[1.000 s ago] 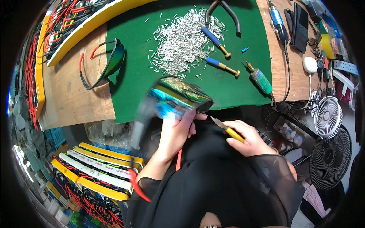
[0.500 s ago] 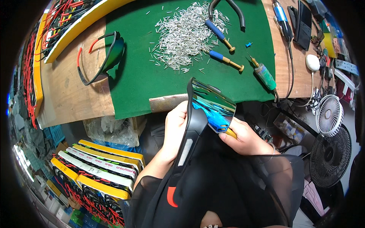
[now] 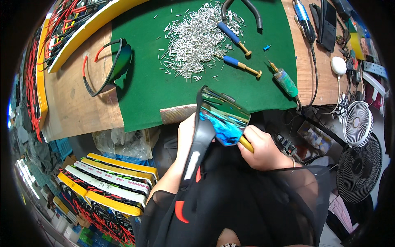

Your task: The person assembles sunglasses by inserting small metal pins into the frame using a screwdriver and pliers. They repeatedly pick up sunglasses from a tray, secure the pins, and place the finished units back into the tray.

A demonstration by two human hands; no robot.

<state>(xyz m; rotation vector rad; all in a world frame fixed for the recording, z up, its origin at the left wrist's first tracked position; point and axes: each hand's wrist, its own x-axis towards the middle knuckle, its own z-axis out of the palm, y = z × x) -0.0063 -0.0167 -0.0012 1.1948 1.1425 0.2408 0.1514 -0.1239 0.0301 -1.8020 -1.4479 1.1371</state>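
Note:
Over my lap, at the front edge of the bench, I hold wraparound sunglasses (image 3: 200, 142) with a mirrored blue-green lens and red temple tips. My left hand (image 3: 186, 133) grips them by the frame, its fingers mostly hidden behind it. My right hand (image 3: 265, 148) is closed round a yellow-handled tool (image 3: 246, 144) just beside the lens's right end. The tool's tip is hidden behind the lens, so its kind does not show. A second pair of sunglasses (image 3: 109, 76) lies on the bench at the left, its red-tipped temples towards the left.
On the green mat (image 3: 144, 99) lie a pile of small metal pins (image 3: 193, 45), two blue-and-brass tools (image 3: 242, 66) and a green-handled tool (image 3: 286, 82). Yellow-edged racks of frames (image 3: 111, 189) stand at lower left. Two fans (image 3: 357, 123) are at right.
The sunglasses have shifted slightly left and turned, so the second temple's red tip now shows. My right hand has rotated a little, baring more of the yellow handle.

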